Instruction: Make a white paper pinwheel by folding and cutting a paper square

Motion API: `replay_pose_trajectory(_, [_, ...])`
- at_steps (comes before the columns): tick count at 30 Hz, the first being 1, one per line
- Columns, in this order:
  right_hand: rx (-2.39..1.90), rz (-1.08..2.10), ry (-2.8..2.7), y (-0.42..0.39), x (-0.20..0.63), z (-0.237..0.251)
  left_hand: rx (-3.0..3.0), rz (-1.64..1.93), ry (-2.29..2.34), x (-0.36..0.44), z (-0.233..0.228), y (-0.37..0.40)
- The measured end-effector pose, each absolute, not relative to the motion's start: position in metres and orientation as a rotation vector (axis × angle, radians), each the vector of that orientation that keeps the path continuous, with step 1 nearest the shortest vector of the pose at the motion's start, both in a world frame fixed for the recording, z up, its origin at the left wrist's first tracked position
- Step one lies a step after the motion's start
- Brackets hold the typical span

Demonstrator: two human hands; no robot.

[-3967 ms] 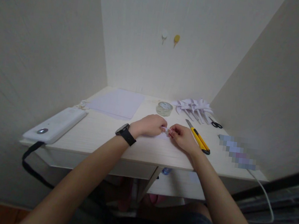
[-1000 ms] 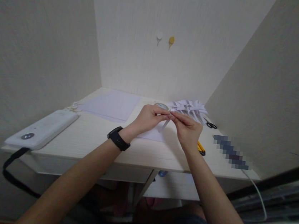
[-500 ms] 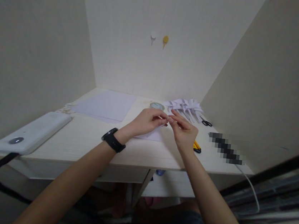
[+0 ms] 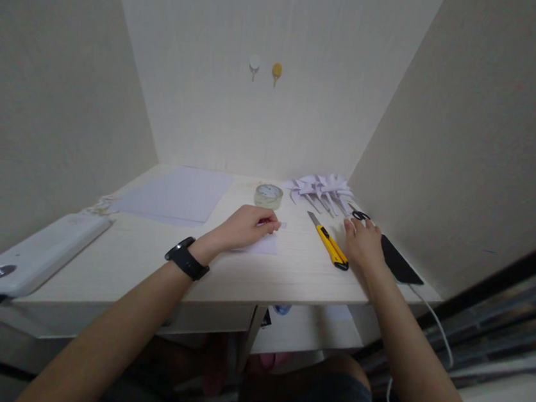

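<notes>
My left hand (image 4: 251, 226), with a dark watch (image 4: 188, 258) at the wrist, is closed over a sheet of white paper (image 4: 263, 245). A small pale strip (image 4: 283, 225) shows at its fingertips; its material is unclear. Further right, my right hand (image 4: 365, 246) is open, its fingers stretched forward just short of the black-handled scissors (image 4: 360, 216). Between the hands lies a yellow utility knife (image 4: 331, 245) with its blade out. Behind the left hand sits a roll of clear tape (image 4: 268, 196). Several white paper pinwheels (image 4: 322, 189) are heaped at the back right.
Large white sheets (image 4: 176, 194) lie at the back left. A white box-shaped device (image 4: 34, 255) with a black strap stands at the left edge. A black flat device (image 4: 399, 260) with a white cable lies at the right. Walls enclose the desk.
My hands were together at their fingertips; now they are apart. My right hand has moved right toward the scissors, uncovering the utility knife. The view has shifted slightly.
</notes>
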State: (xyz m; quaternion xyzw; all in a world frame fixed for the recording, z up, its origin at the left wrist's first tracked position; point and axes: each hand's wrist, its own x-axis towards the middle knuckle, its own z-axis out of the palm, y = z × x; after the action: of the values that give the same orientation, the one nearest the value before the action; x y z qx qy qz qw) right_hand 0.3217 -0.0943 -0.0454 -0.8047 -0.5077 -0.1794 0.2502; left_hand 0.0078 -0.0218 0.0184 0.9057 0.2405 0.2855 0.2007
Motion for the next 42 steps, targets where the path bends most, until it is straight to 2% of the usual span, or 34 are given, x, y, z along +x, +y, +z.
replay_pose_trajectory(7, [-2.178,-0.599,-1.419,-0.093,0.323,-0.044,2.632,0.768,0.797,0.009,0.018,-0.021])
replay_pose_trajectory(10, [-2.031,-0.648,-1.575,-0.093,0.309,-0.041,2.630,0.707,0.843,0.009,0.017,-0.019])
replay_pose_trajectory(13, [-1.832,-0.594,-1.796,-0.094,0.292,-0.040,2.580,0.558,0.850,0.008,0.017,-0.018])
replay_pose_trajectory(17, [-1.929,-0.513,-1.806,-0.100,0.275,-0.039,2.457,0.410,0.798,0.006,0.014,-0.013])
replay_pose_trajectory(24, [-2.147,-0.420,-1.795,-0.106,0.272,-0.034,2.415,0.441,0.819,0.002,0.009,-0.006])
replay_pose_trajectory(37, [-2.043,-0.467,-1.659,-0.103,0.280,-0.039,2.578,0.332,0.538,0.018,-0.005,-0.026])
replay_pose_trajectory(42, [-1.953,-0.534,-1.577,-0.102,0.283,-0.038,2.716,0.548,0.610,0.013,-0.005,-0.023])
